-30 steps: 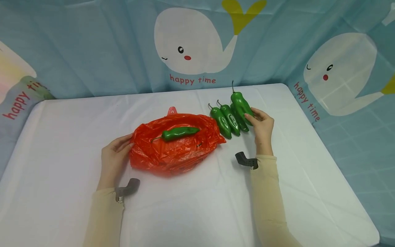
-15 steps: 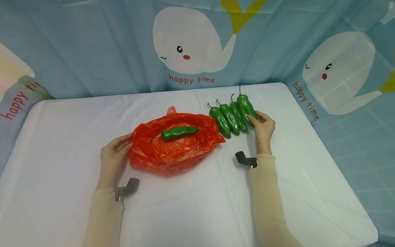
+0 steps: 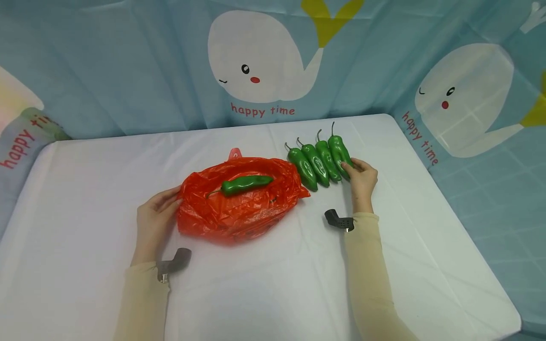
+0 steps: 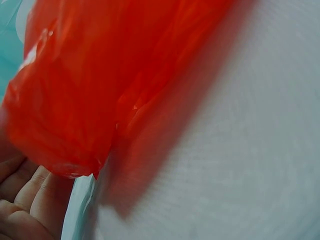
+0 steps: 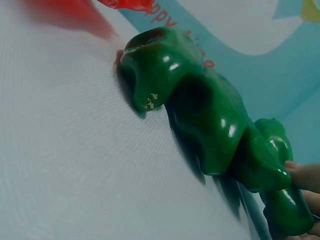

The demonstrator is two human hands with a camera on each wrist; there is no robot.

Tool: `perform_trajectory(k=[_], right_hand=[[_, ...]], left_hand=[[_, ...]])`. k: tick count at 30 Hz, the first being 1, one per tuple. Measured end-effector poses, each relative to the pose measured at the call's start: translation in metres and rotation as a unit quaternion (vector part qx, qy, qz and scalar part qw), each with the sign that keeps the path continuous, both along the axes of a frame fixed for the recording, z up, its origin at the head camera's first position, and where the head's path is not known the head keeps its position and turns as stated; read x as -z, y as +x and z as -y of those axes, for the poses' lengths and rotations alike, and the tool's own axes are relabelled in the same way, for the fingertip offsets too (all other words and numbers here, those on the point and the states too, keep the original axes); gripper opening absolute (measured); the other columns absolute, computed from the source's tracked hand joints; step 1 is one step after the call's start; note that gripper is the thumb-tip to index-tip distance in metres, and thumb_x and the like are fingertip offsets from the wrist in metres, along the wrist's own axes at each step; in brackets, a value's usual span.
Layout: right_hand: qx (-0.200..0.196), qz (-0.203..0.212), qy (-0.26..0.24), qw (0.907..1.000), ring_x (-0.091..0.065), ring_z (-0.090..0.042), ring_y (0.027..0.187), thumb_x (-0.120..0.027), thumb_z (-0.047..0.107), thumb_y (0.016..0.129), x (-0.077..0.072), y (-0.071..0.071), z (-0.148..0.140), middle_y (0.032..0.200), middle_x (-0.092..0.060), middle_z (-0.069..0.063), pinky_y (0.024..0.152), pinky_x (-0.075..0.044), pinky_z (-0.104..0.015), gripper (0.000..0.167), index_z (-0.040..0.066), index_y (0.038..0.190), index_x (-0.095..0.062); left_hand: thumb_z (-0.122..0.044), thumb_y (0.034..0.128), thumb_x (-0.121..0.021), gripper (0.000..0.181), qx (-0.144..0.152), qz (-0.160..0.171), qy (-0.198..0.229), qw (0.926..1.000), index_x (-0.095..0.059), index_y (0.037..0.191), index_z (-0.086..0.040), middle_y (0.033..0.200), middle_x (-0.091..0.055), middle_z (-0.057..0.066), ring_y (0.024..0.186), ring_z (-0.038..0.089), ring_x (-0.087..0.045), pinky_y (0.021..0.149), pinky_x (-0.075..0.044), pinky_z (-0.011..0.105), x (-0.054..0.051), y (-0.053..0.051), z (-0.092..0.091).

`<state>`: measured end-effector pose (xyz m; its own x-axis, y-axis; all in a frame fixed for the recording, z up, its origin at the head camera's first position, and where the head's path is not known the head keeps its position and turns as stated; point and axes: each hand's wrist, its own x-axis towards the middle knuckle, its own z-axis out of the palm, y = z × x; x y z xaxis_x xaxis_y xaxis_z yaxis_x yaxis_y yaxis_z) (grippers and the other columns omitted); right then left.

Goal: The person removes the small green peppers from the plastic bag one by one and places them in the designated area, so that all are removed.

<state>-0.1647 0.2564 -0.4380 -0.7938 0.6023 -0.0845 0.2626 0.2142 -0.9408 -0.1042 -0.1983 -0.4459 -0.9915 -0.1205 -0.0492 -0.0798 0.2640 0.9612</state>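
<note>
My right hand (image 3: 363, 179) pinches the lower end of the rightmost green chili pepper (image 3: 339, 150) between thumb and fingers. That pepper lies at the right end of a row, beside several like peppers (image 3: 316, 163), stems pointing away from me. In the right wrist view the held pepper (image 5: 287, 212) shows past the others, thumb against it. A red plastic bag (image 3: 230, 220) sits open left of the row. One more green pepper (image 3: 246, 184) lies in its mouth. The left hand (image 3: 155, 218) holds the bag's left edge; part of its fingers is hidden by the bag in the left wrist view.
A white cloth-covered table (image 3: 264, 293) bears everything. Behind it and to the right hangs a blue curtain (image 3: 170, 71) printed with whales. A dark wrist camera mount (image 3: 339, 220) sticks out from the right sleeve, and another mount (image 3: 175, 264) from the left.
The right hand has brought the held pepper down and slightly right, from over the row to its right end. The left hand stays at the bag.
</note>
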Motion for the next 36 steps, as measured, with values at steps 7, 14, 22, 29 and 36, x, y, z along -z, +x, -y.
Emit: perform_trajectory(k=[7, 14, 22, 29, 36], right_hand=[[-0.009, 0.003, -0.007, 0.9999, -0.059, -0.021, 0.110, -0.072, 0.016, 0.085, 0.002, 0.001, -0.002, 0.121, -0.062, -0.016, 0.090, -0.049, -0.023, 0.042, -0.002, 0.121, -0.061], [-0.019, 0.008, 0.032, 0.9993, -0.060, -0.022, 0.106, -0.071, 0.018, 0.086, 0.005, 0.000, -0.003, 0.117, -0.064, -0.017, 0.087, -0.051, -0.023, 0.040, -0.003, 0.120, -0.062], [-0.025, 0.017, 0.078, 0.9965, -0.062, -0.025, 0.103, -0.071, 0.017, 0.086, 0.005, 0.002, -0.004, 0.115, -0.064, -0.019, 0.084, -0.053, -0.026, 0.040, -0.004, 0.118, -0.063], [-0.026, 0.001, 0.095, 0.9952, -0.060, -0.023, 0.105, -0.071, 0.019, 0.086, 0.004, 0.007, -0.010, 0.117, -0.063, -0.015, 0.085, -0.051, -0.024, 0.040, -0.002, 0.119, -0.063], [-0.030, -0.005, 0.092, 0.9953, -0.061, -0.014, 0.094, -0.071, 0.018, 0.085, 0.002, 0.008, -0.014, 0.113, -0.066, -0.013, 0.074, -0.049, -0.015, 0.035, 0.000, 0.114, -0.066]], left_hand=[[-0.013, 0.0929, -0.060, 0.039, 0.001, 0.007, -0.007, 1.0000, -0.055, 0.130, -0.001, 0.128, -0.059, 0.011, 0.108, 0.001, -0.058, 0.085, -0.046, 0.009, 0.001, 0.000, 0.001], [-0.014, 0.0931, -0.060, 0.040, 0.002, 0.008, -0.009, 0.9999, -0.055, 0.130, -0.002, 0.129, -0.058, 0.013, 0.109, 0.003, -0.059, 0.086, -0.046, 0.010, -0.002, 0.000, -0.001], [-0.013, 0.0926, -0.061, 0.039, 0.000, 0.012, -0.005, 0.9999, -0.056, 0.130, -0.002, 0.128, -0.059, 0.011, 0.107, 0.001, -0.059, 0.086, -0.046, 0.009, -0.003, 0.001, -0.001], [-0.011, 0.0917, -0.062, 0.038, -0.007, 0.013, 0.013, 0.9998, -0.057, 0.128, -0.001, 0.125, -0.061, 0.008, 0.104, -0.002, -0.059, 0.085, -0.046, 0.009, -0.003, 0.001, -0.002], [-0.009, 0.0916, -0.061, 0.038, -0.012, 0.018, 0.030, 0.9993, -0.057, 0.128, -0.001, 0.125, -0.061, 0.009, 0.103, -0.002, -0.060, 0.085, -0.046, 0.009, -0.005, 0.001, -0.003]])
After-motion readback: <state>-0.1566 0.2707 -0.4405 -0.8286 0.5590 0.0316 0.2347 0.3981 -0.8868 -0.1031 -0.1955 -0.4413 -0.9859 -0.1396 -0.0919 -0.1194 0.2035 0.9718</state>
